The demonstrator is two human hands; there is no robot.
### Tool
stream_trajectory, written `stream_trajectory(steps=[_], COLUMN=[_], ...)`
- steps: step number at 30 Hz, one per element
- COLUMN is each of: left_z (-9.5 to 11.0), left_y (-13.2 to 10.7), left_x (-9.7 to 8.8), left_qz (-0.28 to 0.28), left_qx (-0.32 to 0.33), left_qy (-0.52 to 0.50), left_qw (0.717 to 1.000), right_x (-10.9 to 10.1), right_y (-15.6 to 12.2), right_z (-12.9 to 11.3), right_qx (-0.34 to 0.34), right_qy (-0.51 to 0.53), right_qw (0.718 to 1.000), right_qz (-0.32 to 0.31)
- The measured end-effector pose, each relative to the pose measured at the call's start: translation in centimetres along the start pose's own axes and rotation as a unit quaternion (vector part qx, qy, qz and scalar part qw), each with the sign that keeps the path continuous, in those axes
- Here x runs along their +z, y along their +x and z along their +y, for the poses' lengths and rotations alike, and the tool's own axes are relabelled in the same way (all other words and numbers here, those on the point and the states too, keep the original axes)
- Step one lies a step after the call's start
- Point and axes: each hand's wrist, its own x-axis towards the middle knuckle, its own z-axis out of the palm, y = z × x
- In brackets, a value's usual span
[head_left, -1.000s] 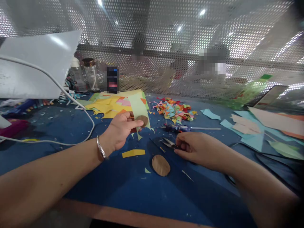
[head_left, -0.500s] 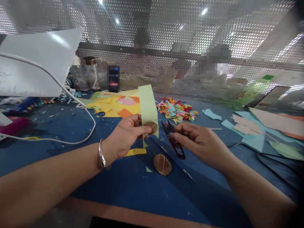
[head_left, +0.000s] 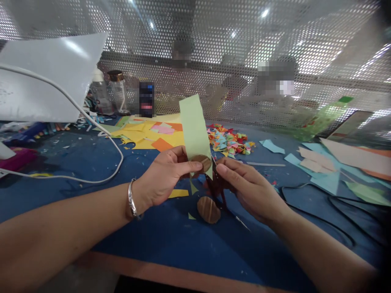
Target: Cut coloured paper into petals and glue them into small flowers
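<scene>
My left hand (head_left: 166, 175) pinches a light green paper strip (head_left: 194, 126) upright together with a brown oval cutout (head_left: 201, 162) pressed against it. My right hand (head_left: 247, 189) is closed round small dark scissors (head_left: 217, 184), whose blades sit at the strip's lower right edge beside the oval. A second brown oval (head_left: 208, 209) lies flat on the blue table (head_left: 171, 240) just below both hands. A silver bracelet (head_left: 132, 198) circles my left wrist.
Yellow, orange and pink paper sheets (head_left: 152, 136) lie behind my left hand. A heap of colourful paper scraps (head_left: 230, 142) sits behind the strip. Pale blue and beige paper (head_left: 330, 162) lies at right, a white cable (head_left: 100, 171) at left, bottles (head_left: 117, 95) by the perforated screen.
My right hand picked the scissors up from the table and brought them to the strip. My left hand lifted the green strip and oval upright and a little to the right.
</scene>
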Motion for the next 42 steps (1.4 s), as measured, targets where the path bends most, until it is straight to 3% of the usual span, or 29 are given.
stream_trajectory(steps=[5,10,19,42], left_z=[-0.1,-0.3,-0.3,-0.3], left_y=[-0.1,-0.1,-0.1,-0.3], left_x=[0.1,0.2,-0.2,-0.1], left_qz=[0.006,-0.003,0.037,0.030], left_qx=[0.006,0.018,0.015,0.031], left_qy=[-0.014,-0.034,-0.037,0.002], left_qw=[1.000,0.999,0.999,0.999], right_x=[1.0,1.8,1.5,1.1], right_y=[-0.2,-0.5,-0.6,-0.6], right_z=[0.1,-0.4,-0.7,-0.7], right_qx=[0.095,0.130,0.099,0.077], right_qy=[0.135,0.182,0.192,0.115], right_qw=[0.986,0.974,0.975,0.990], right_qz=[0.018,0.047,0.041,0.029])
